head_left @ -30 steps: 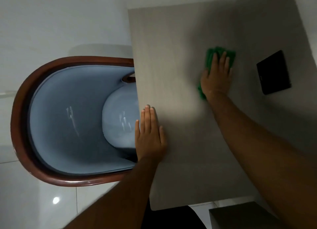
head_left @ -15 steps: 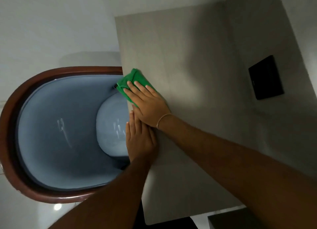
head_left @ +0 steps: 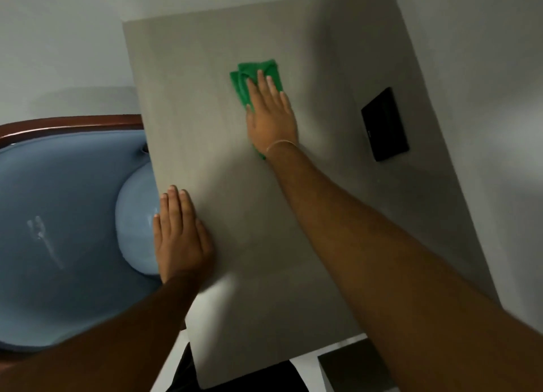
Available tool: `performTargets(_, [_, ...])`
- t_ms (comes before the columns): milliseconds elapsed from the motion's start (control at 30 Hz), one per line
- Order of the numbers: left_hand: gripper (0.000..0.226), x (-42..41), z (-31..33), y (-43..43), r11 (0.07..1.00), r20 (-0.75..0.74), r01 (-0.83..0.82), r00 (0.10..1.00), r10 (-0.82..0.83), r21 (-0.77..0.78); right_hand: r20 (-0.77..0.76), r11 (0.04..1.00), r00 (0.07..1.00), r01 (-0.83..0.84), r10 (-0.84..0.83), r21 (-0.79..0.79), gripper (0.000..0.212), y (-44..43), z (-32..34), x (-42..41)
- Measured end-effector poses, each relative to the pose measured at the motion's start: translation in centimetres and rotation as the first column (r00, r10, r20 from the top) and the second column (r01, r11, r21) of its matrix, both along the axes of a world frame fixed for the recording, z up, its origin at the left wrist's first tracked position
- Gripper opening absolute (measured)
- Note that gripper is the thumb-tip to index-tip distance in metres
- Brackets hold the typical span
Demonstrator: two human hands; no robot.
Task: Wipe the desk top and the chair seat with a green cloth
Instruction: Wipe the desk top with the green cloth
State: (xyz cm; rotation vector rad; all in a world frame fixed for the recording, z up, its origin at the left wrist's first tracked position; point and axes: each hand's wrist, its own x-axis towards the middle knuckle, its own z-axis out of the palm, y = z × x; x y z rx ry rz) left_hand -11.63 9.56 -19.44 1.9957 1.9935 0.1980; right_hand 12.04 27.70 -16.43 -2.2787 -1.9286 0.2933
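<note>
A grey desk top (head_left: 205,97) fills the middle of the view. My right hand (head_left: 271,115) lies flat on a folded green cloth (head_left: 252,77) and presses it to the desk near the middle, with the fingers pointing away from me. My left hand (head_left: 180,233) rests flat on the desk's left edge and holds nothing. To the left stands a chair with a pale blue seat (head_left: 58,230) and a dark wooden rim (head_left: 70,125), partly tucked under the desk. Most of the cloth is hidden under my palm.
A black wall plate (head_left: 385,124) sits on the grey wall right of the desk. White floor shows beyond the desk and chair. A dark box-like corner (head_left: 349,368) stands near the desk's near right corner.
My right hand has slid the green cloth from the desk's left edge by the chair back toward the middle right. My left hand has stayed flat at the left edge.
</note>
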Motion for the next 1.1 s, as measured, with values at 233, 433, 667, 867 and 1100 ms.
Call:
performTargets(233, [0.070,0.3,0.5,0.2,1.000,0.011,0.001,1.000,-0.001,-0.016,-0.020,0.954,0.955,0.296,-0.297,-0.044,0.059,-16.0,-0.9,7.5])
performTargets(433, [0.070,0.3,0.3,0.2,1.000,0.007,0.010,1.000,-0.010,-0.017,0.057,0.842,0.868,0.493,-0.493,-0.220,0.084,-34.7,-0.8,6.5])
performTargets(667, [0.069,0.3,0.6,0.1,0.999,0.005,0.017,1.000,-0.017,-0.034,0.042,0.801,0.821,0.566,-0.570,-0.196,0.072,-37.3,-1.4,4.6])
performTargets(867, [0.066,0.1,0.9,-0.1,0.999,0.011,0.032,0.999,-0.031,-0.038,-0.004,0.799,0.806,0.587,-0.592,-0.134,0.063,-34.8,-1.8,2.1])
performTargets(1100, [0.067,0.0,1.4,-0.2,0.986,-0.015,0.084,0.996,-0.087,-0.143,-0.127,0.988,0.990,-0.074,0.057,-0.133,0.095,-36.0,-2.7,-11.2])
